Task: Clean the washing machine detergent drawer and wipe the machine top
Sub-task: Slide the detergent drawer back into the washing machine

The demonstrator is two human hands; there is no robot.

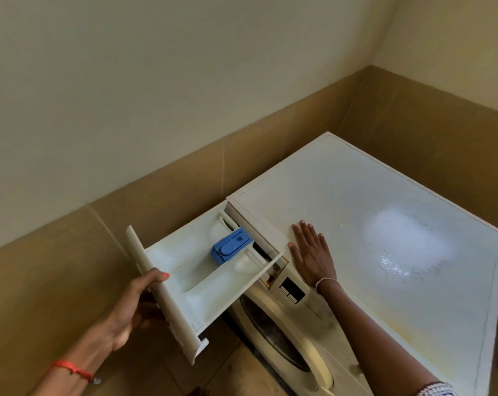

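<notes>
At lower left, the left hand (pixel 133 307) is gripping the front panel of the detergent drawer (pixel 202 270), which is sticking far out of the washing machine (pixel 299 324). The right hand (pixel 313 252) is lying flat, fingers spread, on the machine top (pixel 384 195) at centre frame.

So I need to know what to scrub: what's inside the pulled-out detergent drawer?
The detergent drawer holds a blue insert and whitish residue; its rear end is hidden in the machine.
</notes>
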